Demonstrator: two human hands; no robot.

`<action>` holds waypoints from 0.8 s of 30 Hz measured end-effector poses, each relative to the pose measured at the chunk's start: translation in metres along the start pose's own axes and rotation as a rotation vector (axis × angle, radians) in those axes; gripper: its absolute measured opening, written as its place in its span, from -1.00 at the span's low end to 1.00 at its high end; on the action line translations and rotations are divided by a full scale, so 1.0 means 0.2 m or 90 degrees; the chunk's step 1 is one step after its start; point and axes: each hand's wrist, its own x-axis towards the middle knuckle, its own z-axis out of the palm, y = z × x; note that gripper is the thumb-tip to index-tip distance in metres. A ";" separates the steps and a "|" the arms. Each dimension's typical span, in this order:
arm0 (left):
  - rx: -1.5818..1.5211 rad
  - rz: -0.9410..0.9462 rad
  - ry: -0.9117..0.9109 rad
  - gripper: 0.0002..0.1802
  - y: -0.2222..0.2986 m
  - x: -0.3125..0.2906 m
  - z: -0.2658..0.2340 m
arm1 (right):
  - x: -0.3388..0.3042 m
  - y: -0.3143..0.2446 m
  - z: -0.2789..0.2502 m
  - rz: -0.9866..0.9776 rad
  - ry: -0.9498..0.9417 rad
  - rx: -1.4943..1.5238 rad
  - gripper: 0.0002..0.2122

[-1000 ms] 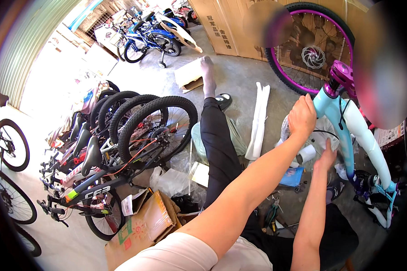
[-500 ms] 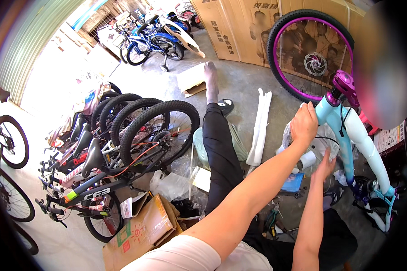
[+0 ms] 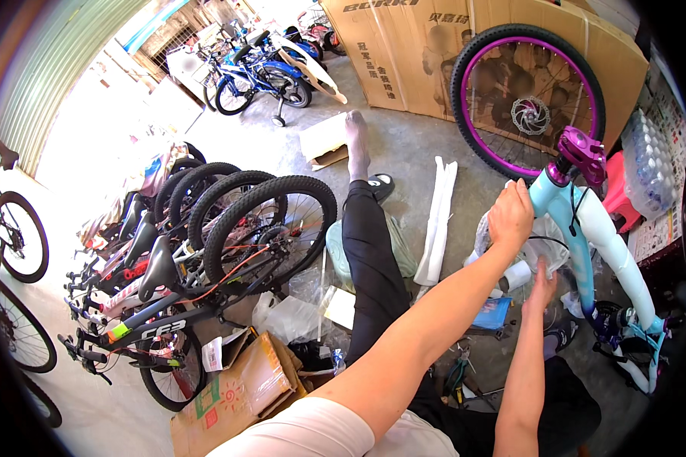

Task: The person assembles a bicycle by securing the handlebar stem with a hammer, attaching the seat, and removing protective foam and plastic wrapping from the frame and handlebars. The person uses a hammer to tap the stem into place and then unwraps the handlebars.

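Note:
My left hand [image 3: 511, 217] is closed round the head-tube end of a light blue bicycle frame [image 3: 579, 255], partly wrapped in white foam. A purple stem [image 3: 581, 154] sits on top of that tube. Below it, my right hand [image 3: 540, 288] is against a clear plastic bag [image 3: 547, 247], its fingers drawn together at the bag's lower part; the fingertips are partly hidden. A black cable loops past the bag. Beside my hands are a white roll [image 3: 517, 276] and a blue packet [image 3: 492, 313] on the floor.
A purple-rimmed wheel [image 3: 527, 103] leans on a large carton [image 3: 392, 57] ahead. Several bicycles [image 3: 183, 282] stand packed together at left. My outstretched leg [image 3: 370, 251] lies between them and white foam strips [image 3: 437, 221]. Pliers [image 3: 457, 373] and an opened box [image 3: 236, 396] are close by.
My right hand has shifted slightly left, its fingers closing at the plastic bag. My left hand keeps its grip on the frame. The view has turned a little.

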 end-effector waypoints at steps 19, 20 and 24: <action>-0.001 0.018 0.009 -0.51 0.00 0.00 0.00 | 0.00 -0.02 0.01 -0.006 -0.066 0.023 -0.37; 0.004 0.017 0.020 -0.51 0.00 0.00 0.00 | 0.00 -0.02 0.00 0.004 -0.074 0.011 -0.37; 0.002 0.017 0.018 -0.51 -0.01 0.00 0.01 | -0.02 -0.02 0.00 -0.018 -0.067 -0.002 -0.54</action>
